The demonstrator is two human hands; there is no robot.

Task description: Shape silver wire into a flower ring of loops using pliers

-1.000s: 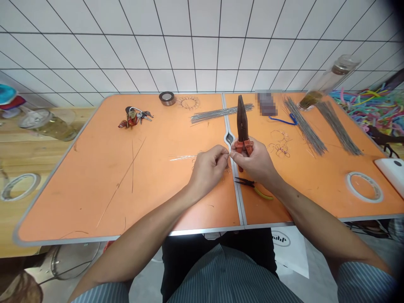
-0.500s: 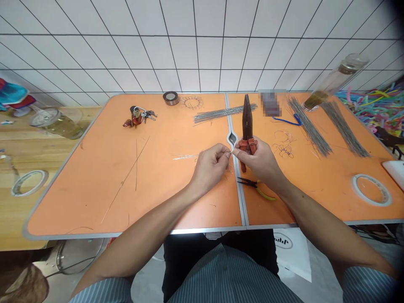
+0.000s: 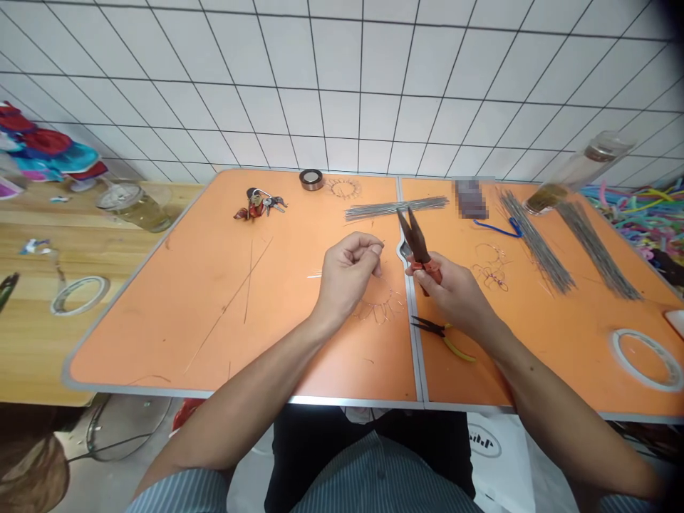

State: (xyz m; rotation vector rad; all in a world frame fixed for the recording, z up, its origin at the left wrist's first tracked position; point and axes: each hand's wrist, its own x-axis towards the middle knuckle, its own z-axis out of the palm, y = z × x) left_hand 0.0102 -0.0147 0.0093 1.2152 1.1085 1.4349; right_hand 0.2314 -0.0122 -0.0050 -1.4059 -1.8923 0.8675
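Note:
My left hand is closed in a pinch above the table's middle, with a barely visible end of thin wire at its fingertips. My right hand grips a pair of red-handled pliers, their dark jaws pointing up and parted. Just below my left hand is a looped thin wire ring; whether it hangs from the hand or lies on the table I cannot tell. Small yellow-handled needle-nose pliers lie under my right hand. Pale straight wires show left of my left hand.
On the orange folding table lie bundles of grey wire, black tape, keys, small wire shapes and a white tape roll. A glass bottle stands at back right. A lidded jar is left.
My hands have moved apart; they met at a thin wire before. The red-handled pliers' jaws have opened and tilted left. The view has shifted, and more of the wire ring shows.

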